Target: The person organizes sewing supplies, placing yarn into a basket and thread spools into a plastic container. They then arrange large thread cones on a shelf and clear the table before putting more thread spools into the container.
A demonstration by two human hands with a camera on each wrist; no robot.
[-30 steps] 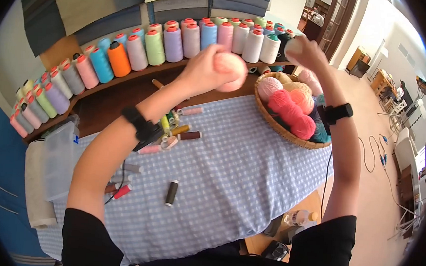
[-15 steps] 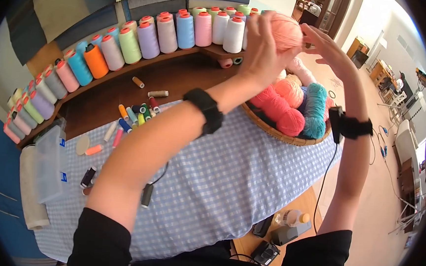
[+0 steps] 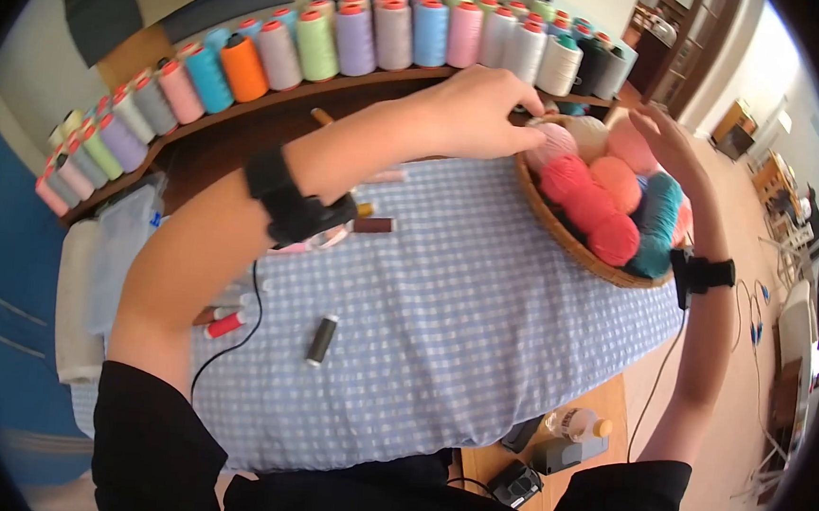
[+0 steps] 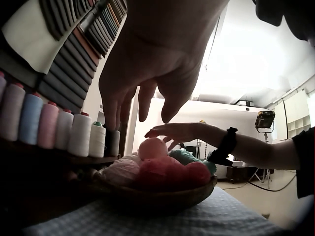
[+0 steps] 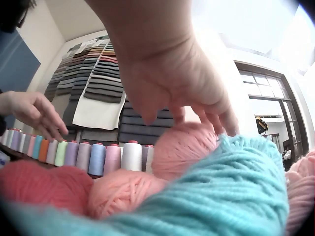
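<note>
A woven basket (image 3: 571, 250) holds balls of yarn at the far right of the table. My right hand (image 3: 669, 145) is over its back right side, fingers extended at a pink yarn ball (image 3: 634, 146). In the right wrist view its fingertips reach down behind that ball, just past a teal skein (image 5: 231, 182). Off the basket's left rim, my left hand (image 3: 476, 113) has loosely bent fingers and nothing in them, close to a pale pink ball (image 3: 555, 147). Red yarn (image 3: 589, 206) and a peach ball (image 3: 616, 183) lie in the front and middle.
Large thread cones (image 3: 356, 38) line a curved shelf behind the table. Small spools, among them a dark one (image 3: 322, 341), lie on the checked cloth (image 3: 426, 285). A clear plastic box (image 3: 125, 255) stands at left. A bottle (image 3: 576, 424) is on a lower surface at front right.
Earlier the left hand carried a pink yarn ball to the right, then both hands had it above the basket. Now it lies in the basket, and the left hand has drawn back leftward without it.
</note>
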